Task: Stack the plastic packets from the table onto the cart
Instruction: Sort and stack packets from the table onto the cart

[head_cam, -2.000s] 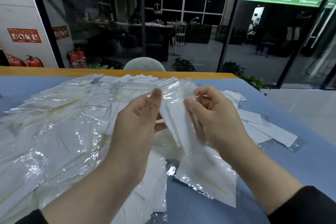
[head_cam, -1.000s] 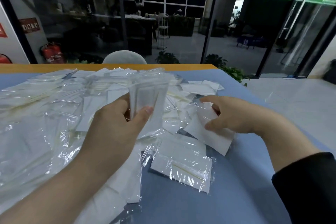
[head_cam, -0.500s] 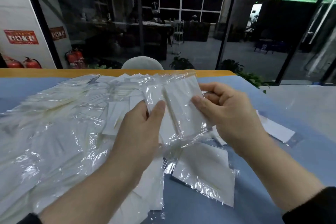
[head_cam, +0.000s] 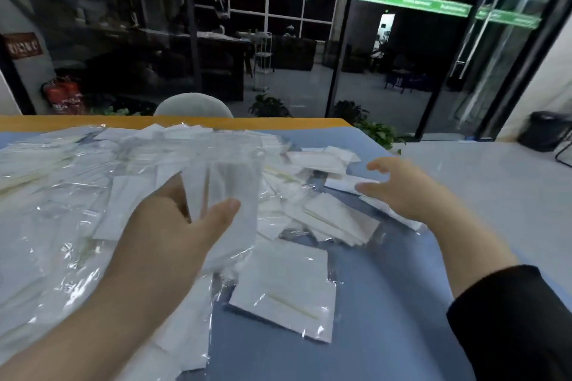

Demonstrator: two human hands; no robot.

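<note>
Several packets bunched upright in left hand, thumb and fingers gripping gathered bunch above main packet pile. Right hand reaching right of pile, fingers spread, holding nothing, hovering over loose packet on blue tabletop. Judging: pinching one flat edge cleanly, aligning it against bunch before adding. Slippery film risking slide-out. Another packet lying nearer, below pile. Cart not showing. Fire extinguishers sitting beyond pile.

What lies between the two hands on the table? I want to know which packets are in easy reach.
In the head view, loose packets lie overlapping on the blue table between the left hand, which holds a bundle, and the open right hand.
</note>
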